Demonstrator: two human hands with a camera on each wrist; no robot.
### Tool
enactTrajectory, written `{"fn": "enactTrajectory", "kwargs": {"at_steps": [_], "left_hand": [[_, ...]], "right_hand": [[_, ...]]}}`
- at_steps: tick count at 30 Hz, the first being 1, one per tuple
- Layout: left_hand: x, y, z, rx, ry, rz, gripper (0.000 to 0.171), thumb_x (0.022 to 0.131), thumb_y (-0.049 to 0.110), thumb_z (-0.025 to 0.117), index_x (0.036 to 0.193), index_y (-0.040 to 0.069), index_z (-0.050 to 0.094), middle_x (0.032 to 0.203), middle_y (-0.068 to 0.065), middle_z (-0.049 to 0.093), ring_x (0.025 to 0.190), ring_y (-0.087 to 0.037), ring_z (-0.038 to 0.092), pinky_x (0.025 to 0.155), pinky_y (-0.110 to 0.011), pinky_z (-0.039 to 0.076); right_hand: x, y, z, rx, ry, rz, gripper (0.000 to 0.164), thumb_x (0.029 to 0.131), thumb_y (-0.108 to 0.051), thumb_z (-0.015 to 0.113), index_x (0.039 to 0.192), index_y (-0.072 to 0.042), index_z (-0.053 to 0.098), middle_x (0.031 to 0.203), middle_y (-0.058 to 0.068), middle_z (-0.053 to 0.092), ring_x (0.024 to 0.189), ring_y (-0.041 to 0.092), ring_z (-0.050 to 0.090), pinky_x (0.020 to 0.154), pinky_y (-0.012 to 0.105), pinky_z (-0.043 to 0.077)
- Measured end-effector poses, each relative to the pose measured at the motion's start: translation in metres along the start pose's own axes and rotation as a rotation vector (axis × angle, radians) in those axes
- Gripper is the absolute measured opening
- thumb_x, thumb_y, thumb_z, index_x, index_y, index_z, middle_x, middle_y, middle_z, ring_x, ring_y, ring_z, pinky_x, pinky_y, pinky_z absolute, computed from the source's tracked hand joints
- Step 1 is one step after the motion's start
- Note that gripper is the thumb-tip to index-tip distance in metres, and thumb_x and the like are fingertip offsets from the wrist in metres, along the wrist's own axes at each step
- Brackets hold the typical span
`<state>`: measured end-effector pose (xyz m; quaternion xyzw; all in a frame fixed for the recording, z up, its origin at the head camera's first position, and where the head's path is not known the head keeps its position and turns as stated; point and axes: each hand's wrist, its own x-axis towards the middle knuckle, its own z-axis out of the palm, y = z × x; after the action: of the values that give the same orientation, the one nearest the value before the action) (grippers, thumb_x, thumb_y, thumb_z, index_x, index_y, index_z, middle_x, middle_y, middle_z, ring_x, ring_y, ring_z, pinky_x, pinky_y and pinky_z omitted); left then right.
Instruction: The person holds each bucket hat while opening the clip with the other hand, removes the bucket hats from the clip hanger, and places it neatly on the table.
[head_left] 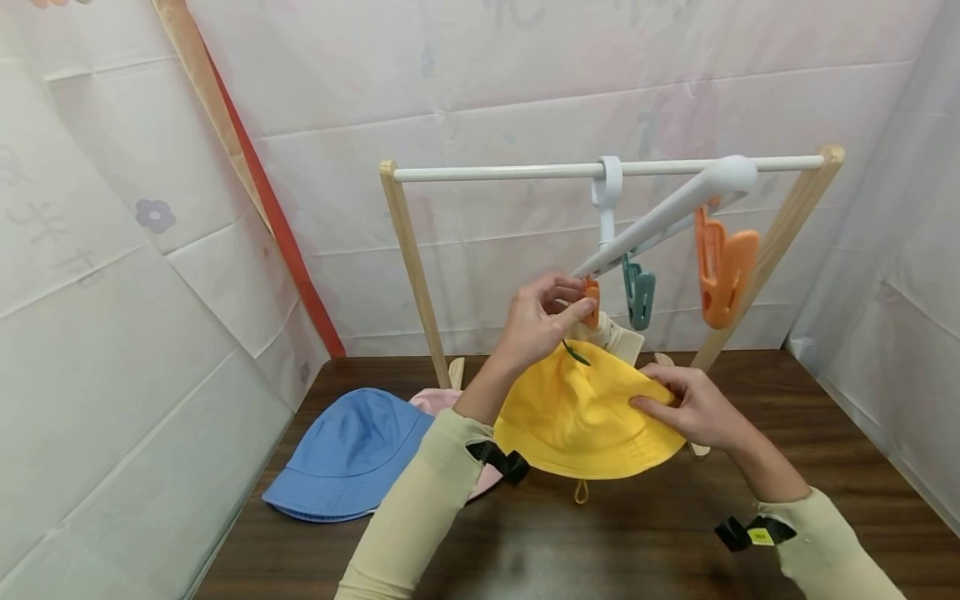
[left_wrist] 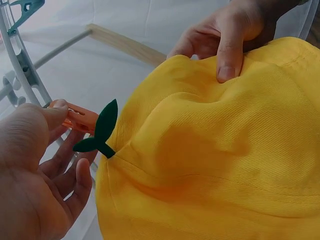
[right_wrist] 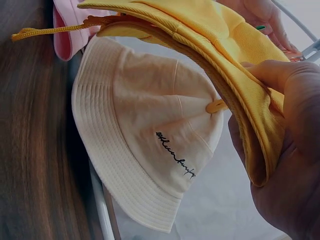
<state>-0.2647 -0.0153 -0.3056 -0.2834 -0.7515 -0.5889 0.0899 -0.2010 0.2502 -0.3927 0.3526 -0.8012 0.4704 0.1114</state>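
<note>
A yellow bucket hat (head_left: 588, 417) with a green leaf sprout (left_wrist: 106, 122) at its crown is held up in front of the rack. My right hand (head_left: 697, 407) grips its right side, thumb on the outer face. At the crown, my left hand (head_left: 534, 327) pinches an orange clothespin (head_left: 592, 305) that hangs from the white hanger (head_left: 660, 218). In the left wrist view the clothespin's end lies right behind the sprout; whether it bites the cloth is hidden. A cream hat (right_wrist: 150, 110) with dark script hangs behind, a yellow-orange clip at its top.
The hanger hooks over the white bar (head_left: 495, 173) of a wooden-legged rack. A teal clothespin (head_left: 639, 292) and another orange clothespin (head_left: 726, 267) dangle from it. On the dark wooden table (head_left: 600, 542), a blue hat (head_left: 352, 458) partly covers a pink hat (head_left: 438, 400).
</note>
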Motion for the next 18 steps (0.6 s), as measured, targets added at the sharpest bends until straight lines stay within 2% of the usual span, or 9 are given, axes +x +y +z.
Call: {"fn": "enactTrajectory", "kwargs": {"at_steps": [18], "left_hand": [[0.0017, 0.0018, 0.0038, 0.007, 0.035, 0.002, 0.025, 0.104, 0.018, 0.082, 0.125, 0.004, 0.077, 0.124, -0.019, 0.083, 0.092, -0.018, 0.076, 0.081, -0.016, 0.056]], "right_hand": [[-0.0058, 0.0098, 0.0057, 0.075, -0.014, 0.001, 0.020, 0.099, 0.014, 0.073, 0.114, 0.000, 0.075, 0.076, 0.010, 0.073, 0.060, -0.001, 0.067, 0.051, 0.026, 0.057]]}}
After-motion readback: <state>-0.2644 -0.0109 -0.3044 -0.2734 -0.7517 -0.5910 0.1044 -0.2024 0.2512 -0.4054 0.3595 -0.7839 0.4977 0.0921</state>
